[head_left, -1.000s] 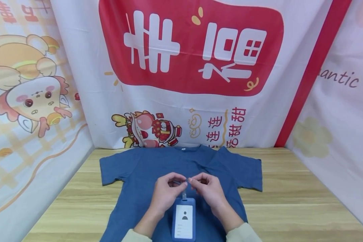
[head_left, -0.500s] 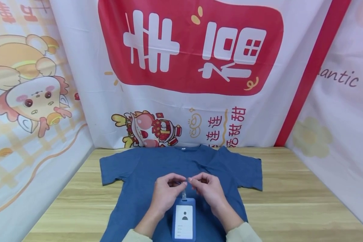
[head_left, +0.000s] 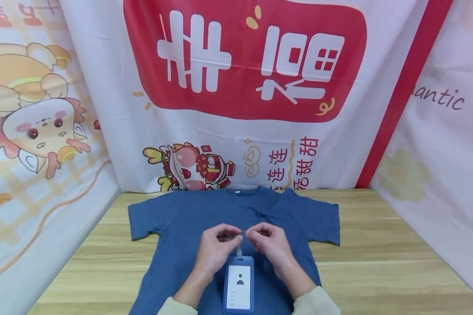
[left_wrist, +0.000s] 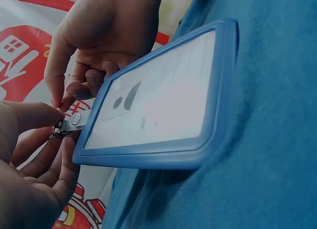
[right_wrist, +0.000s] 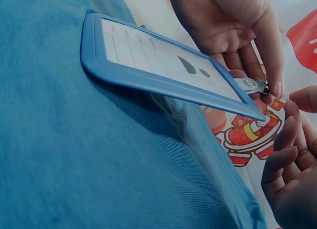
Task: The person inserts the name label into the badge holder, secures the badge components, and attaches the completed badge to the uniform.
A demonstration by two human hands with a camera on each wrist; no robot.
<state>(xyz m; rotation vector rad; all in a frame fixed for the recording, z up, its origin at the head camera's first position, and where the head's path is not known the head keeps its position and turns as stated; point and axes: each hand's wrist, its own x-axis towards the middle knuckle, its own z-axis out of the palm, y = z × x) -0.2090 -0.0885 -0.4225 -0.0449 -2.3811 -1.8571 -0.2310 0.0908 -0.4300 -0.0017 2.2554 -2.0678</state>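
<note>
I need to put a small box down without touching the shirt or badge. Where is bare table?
Bare wooden table lies right of the blue T-shirt, out to the right cloth wall, and on the left out to the left wall. The middle is crowded: left hand and right hand pinch the clip above the badge holder.

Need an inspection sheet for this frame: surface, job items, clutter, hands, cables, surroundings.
Surface: wooden table, light grain.
Job's things: blue T-shirt lies flat, collar toward the backdrop; blue ID badge holder lies on it, its metal clip at the far end.
Clutter: nothing seen.
Hands: left hand pinches the clip; right hand has fingers curled beside the clip, whether it touches cannot be told.
Cables: nothing seen.
Surroundings: printed backdrop with red panel and cartoon figures behind; similar printed sheets on both sides.
</note>
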